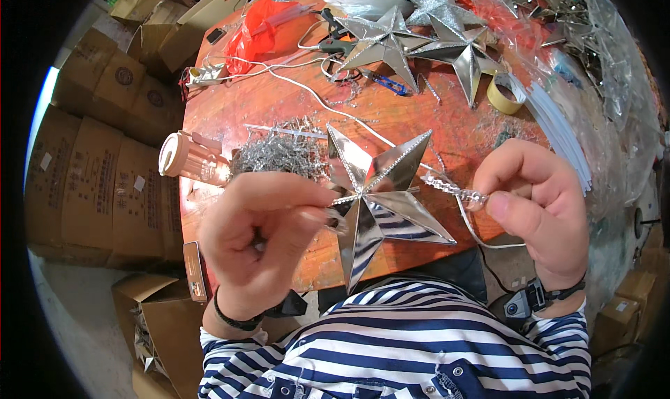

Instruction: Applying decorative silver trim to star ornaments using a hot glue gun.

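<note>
A shiny silver five-pointed star (380, 204) with beaded ridges hangs in front of my chest. My left hand (262, 235) pinches its left point between thumb and fingers. My right hand (534, 204) pinches a strip of clear bead trim (450, 187) that runs from the star's centre out to the right. A thin white cord (481, 242) loops below that hand.
On the round red-brown table (237, 109) lie a heap of silver trim pieces (279, 153), two finished silver stars (380, 43) (464, 54), a tape roll (506, 92), a red bag (258, 29) and a pale cup (185, 156). Cardboard boxes (91, 169) stand at the left.
</note>
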Motion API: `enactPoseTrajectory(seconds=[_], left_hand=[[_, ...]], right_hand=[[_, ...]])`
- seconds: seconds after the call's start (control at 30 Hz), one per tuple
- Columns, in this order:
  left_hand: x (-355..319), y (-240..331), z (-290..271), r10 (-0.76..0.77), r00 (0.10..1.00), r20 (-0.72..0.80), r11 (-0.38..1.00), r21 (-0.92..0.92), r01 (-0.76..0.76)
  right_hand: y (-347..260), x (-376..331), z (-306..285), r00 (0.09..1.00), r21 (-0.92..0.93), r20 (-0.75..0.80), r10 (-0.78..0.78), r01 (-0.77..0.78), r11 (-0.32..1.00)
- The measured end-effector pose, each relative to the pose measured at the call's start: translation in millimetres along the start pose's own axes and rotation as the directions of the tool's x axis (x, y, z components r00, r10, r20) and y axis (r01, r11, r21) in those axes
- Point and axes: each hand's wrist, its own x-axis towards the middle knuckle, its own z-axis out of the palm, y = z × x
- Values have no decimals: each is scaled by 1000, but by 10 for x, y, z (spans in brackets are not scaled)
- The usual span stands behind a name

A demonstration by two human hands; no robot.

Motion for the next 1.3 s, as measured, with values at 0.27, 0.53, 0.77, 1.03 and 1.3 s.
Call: enactPoseTrajectory(seconds=[0.27,0.53,0.77,1.03,1.3], left_hand=[[104,118,112,-377,861,343,924,75,375],[130,75,161,-357,850,389,859,-222,462],[310,-38,147,-335,927,169,941,15,337],[467,-134,50,-365,912,187,930,117,348],[419,-311,114,-439,863,249,898,145,415]], right_hand=[[-2,12,91,998,20,53,-25,24,1000],[22,24,64,993,-88,107,46,-37,995],[-49,200,-200,985,-190,150,80,-51,980],[-51,252,-333,966,-20,213,149,-148,989],[-31,214,-424,936,-165,256,240,-202,965]])
